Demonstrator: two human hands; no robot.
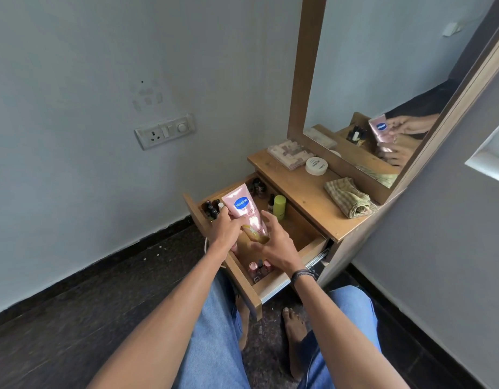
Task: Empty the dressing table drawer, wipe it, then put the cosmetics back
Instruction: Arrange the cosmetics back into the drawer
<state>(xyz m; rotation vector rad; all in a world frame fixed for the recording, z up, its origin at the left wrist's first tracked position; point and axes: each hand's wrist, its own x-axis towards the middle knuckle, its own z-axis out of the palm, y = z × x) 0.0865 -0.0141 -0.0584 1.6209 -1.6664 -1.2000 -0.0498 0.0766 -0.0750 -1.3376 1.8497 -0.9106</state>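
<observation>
tube [244, 213]: pink, blue oval logo, gold band low. bottle [279, 206] at its 3 o'clock: lime green. cloth [349, 196]: beige-green check. jar [316, 165] at cloth's 10 o'clock: white. counter [296, 186], drawer [307, 237]: brown wood. jeans [214, 346]: light blue. floor [74, 318]: dark, speckled.

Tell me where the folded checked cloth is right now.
In the head view the checked cloth lies on the dressing table top, right of centre, against the mirror frame, just right of the white round jar.
</observation>
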